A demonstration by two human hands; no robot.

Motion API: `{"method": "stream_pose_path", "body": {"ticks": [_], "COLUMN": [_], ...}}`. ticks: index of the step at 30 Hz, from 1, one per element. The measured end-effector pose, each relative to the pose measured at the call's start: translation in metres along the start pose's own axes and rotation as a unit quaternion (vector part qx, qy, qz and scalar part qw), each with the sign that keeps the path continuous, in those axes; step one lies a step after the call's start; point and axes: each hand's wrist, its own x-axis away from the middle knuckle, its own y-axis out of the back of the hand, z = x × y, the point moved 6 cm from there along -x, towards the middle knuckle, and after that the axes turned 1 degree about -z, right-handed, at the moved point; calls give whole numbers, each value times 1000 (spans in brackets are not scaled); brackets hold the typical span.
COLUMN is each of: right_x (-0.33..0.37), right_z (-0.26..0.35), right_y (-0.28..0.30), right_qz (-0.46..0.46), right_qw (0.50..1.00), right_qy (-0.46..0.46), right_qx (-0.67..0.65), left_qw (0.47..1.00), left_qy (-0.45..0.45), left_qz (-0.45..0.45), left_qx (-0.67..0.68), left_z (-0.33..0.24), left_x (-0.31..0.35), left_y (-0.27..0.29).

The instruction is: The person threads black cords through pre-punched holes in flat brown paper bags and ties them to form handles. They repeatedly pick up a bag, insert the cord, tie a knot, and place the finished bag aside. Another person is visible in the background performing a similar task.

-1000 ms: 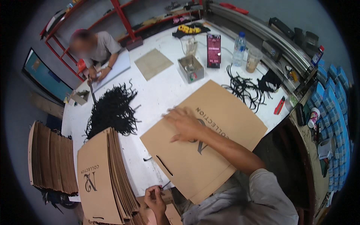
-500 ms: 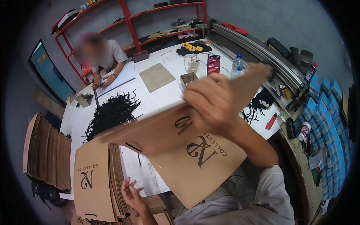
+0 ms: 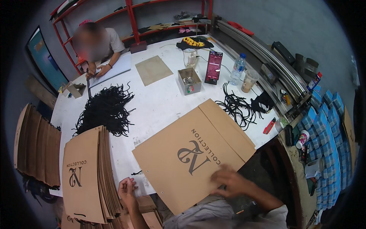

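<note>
A flat brown paper bag (image 3: 173,149) with dark printing, two small holes near its lower left edge and a crease along its right end lies before me on the table's near edge. Over its lower right edge is my right hand (image 3: 228,181), its fingers smeared by motion; whether it touches the paper cannot be told. My left hand (image 3: 128,189) is raised between this bag and a stack of brown paper bags (image 3: 82,171), fingers loosely bent, with nothing visible in it. A short black cord end (image 3: 136,173) lies just beyond that hand.
The white table (image 3: 164,103) bears a heap of black cords (image 3: 105,108), looser cords (image 3: 238,108), a grey box (image 3: 189,87), a phone (image 3: 213,68), a water bottle (image 3: 238,68), a cup (image 3: 249,81) and a red cutter (image 3: 269,126). Another person (image 3: 93,45) works at far left. More bags (image 3: 38,147) stand left.
A paper bag that my right hand held up across the table is no longer raised. The right hand has dropped to the near right edge; the left has shifted slightly left.
</note>
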Motion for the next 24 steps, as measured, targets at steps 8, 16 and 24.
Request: {"method": "stream_pose_path", "body": {"ticks": [8,16,24], "right_x": [-12,1,3], "right_z": [-236,-299,-278], "right_y": [97,64,113], "right_qz": [-237,-162,-383], "right_qw": [877,877,841], "right_qy": [-410,-450,-372], "right_qx": [76,46,80], "left_qw": [996,994,997], "left_qy": [-8,19,8], "left_qz": [81,104,77], "left_qx": [-32,-36,16], "left_z": [15,12,-4], "left_x": [19,44,37], "left_y": [-35,-54,-74]}}
